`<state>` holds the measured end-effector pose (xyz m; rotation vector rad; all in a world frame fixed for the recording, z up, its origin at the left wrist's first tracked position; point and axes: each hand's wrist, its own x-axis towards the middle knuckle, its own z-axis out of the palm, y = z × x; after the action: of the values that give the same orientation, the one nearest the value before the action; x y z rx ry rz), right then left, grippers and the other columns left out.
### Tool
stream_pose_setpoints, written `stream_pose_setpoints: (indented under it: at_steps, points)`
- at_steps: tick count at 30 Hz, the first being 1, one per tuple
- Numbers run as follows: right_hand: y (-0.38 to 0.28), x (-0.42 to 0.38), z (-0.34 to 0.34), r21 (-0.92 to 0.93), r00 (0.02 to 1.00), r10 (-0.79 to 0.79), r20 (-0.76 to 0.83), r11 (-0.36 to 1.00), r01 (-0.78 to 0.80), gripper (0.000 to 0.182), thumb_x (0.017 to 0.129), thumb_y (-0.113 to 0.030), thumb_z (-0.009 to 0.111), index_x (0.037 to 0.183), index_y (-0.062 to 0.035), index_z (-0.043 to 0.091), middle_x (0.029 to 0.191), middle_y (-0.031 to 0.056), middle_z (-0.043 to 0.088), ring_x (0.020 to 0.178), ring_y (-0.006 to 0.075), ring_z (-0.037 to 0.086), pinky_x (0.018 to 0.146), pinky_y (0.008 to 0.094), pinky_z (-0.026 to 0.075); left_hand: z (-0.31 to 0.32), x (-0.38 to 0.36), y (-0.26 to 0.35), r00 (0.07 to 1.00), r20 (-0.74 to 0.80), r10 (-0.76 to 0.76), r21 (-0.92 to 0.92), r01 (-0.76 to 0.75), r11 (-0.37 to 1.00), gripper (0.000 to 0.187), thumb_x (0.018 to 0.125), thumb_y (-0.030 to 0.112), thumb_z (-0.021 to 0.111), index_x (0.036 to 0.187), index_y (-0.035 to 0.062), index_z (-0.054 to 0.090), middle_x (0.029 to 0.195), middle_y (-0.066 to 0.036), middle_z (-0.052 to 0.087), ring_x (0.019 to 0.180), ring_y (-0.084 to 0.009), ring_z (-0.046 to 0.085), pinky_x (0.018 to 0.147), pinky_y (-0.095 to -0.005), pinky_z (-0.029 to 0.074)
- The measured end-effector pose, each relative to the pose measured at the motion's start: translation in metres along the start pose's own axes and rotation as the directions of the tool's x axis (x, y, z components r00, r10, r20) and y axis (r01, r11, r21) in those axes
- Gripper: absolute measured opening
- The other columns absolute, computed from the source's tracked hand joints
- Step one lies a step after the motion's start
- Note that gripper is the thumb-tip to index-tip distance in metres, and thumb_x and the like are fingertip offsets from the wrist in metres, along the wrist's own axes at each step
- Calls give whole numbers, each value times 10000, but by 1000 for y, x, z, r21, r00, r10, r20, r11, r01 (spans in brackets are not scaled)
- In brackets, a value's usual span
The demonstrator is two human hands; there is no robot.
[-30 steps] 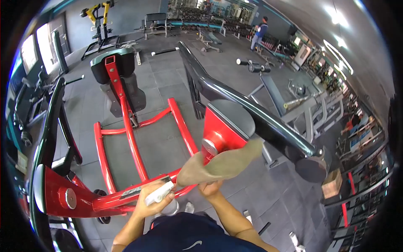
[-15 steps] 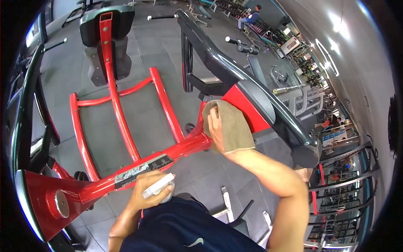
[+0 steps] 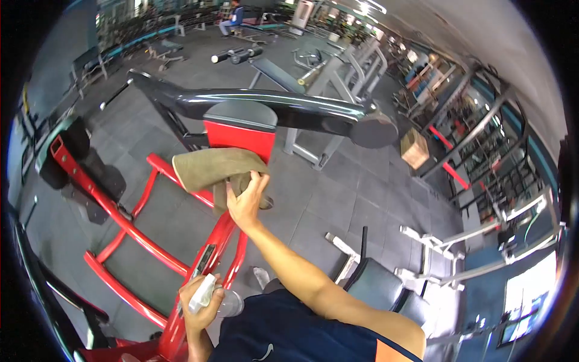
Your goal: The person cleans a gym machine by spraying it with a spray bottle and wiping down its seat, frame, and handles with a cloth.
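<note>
My right hand (image 3: pixel 246 198) grips an olive-brown cloth (image 3: pixel 211 168), its fingers closed over the fabric. The cloth lies against the front of a red upright (image 3: pixel 240 137) on an exercise machine, below a dark rounded cap. Part of the cloth hangs down by the red frame bar (image 3: pixel 220 238). Close to my body, my left hand (image 3: pixel 202 304) is wrapped round a spray bottle (image 3: pixel 230 303) with a white trigger head and a clear body. The bottle is held beside the red bar, near a label plate on it.
A thick black machine arm (image 3: pixel 301 108) crosses above the red upright and ends in a round cap. A padded seat (image 3: pixel 63 151) stands at left on red rails. A wooden box (image 3: pixel 414 149), benches and racks stand to the right. Another person (image 3: pixel 232 18) sits far back.
My view has turned to the right. The cloth has shifted from the side of the red upright to its front face, and is now more folded. The bottle stays in my left hand.
</note>
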<state>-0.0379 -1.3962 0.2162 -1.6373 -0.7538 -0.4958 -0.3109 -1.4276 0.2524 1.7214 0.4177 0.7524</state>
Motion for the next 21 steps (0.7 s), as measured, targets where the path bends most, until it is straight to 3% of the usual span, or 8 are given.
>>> stream_pose_setpoints:
  at_steps: [3, 6, 8, 10, 13, 16, 19, 21]
  points:
    - [4, 1, -8, 353, 975, 223, -3, 912, -208, 553, 885, -206, 687, 1335, -31, 416, 1277, 196, 483, 1211, 327, 485, 1048, 408, 383, -4, 4, 8, 998, 56, 13, 61, -16, 998, 318, 775, 95, 707, 1031, -93, 691, 819, -128, 697, 653, -169, 664, 626, -292, 533]
    - [15, -5, -28, 879, 763, 604, 230, 207, -429, 473, 1007, -455, 479, 1278, -70, 530, 1189, 92, 603, 1096, 245, 586, 996, 372, 463, -9, 3, 12, 997, 76, 2, 83, -8, 997, 342, 793, 131, 714, 1041, -102, 682, 847, -132, 693, 685, -164, 665, 631, -290, 557]
    - [6, 16, -44, 700, 954, 301, -7, 683, -211, 504, 913, -376, 597, 1306, -68, 532, 1279, 137, 548, 1197, 316, 513, 1049, 440, 400, -17, -2, 9, 997, 67, -49, 69, 45, 997, 355, 802, 146, 726, 1049, -105, 678, 879, -137, 693, 708, -163, 665, 633, -282, 566]
    - [-23, 47, -63, 338, 992, -98, -80, 933, 120, 592, 818, -297, 714, 1333, -65, 535, 1369, 181, 493, 1297, 388, 439, 1102, 507, 336, -20, -7, 6, 992, 8, -130, 26, 129, 991, 361, 815, 164, 729, 1054, -100, 669, 881, -139, 693, 714, -174, 666, 634, -285, 558]
    - [-87, 113, -71, -127, 867, -455, 203, 866, 484, 778, 675, -330, 813, 1381, -137, 550, 1551, 216, 279, 1411, 497, 248, 1125, 696, 161, -10, -5, 17, 976, -82, -201, -12, 201, 980, 316, 810, 134, 704, 1032, -89, 680, 821, -148, 701, 682, -177, 663, 629, -293, 527]
    - [-103, 157, -41, -426, 867, -185, 463, 811, 401, 790, 675, -330, 825, 1375, -94, 544, 1460, 210, 418, 1323, 461, 396, 1071, 581, 332, -11, 2, 22, 987, -58, -153, 86, 158, 984, 263, 811, 132, 700, 967, -79, 698, 815, -154, 699, 697, -204, 667, 655, -315, 527]
    - [-110, 162, -47, -444, 813, -128, 568, 784, 434, 829, 685, -294, 813, 1424, -100, 491, 1450, 217, 441, 1251, 416, 484, 1038, 544, 371, -11, 6, 19, 988, -90, -128, 130, 139, 982, 234, 808, 159, 710, 873, -66, 711, 803, -151, 698, 723, -232, 672, 691, -332, 522]
    - [-91, 140, -51, -436, 854, -388, 347, 739, 513, 835, 680, -252, 808, 1432, -89, 483, 1448, 236, 439, 1244, 409, 501, 1051, 539, 366, -6, 8, 24, 987, -110, -119, 139, 134, 981, 234, 804, 174, 714, 828, -59, 710, 792, -148, 697, 729, -241, 667, 700, -338, 515]
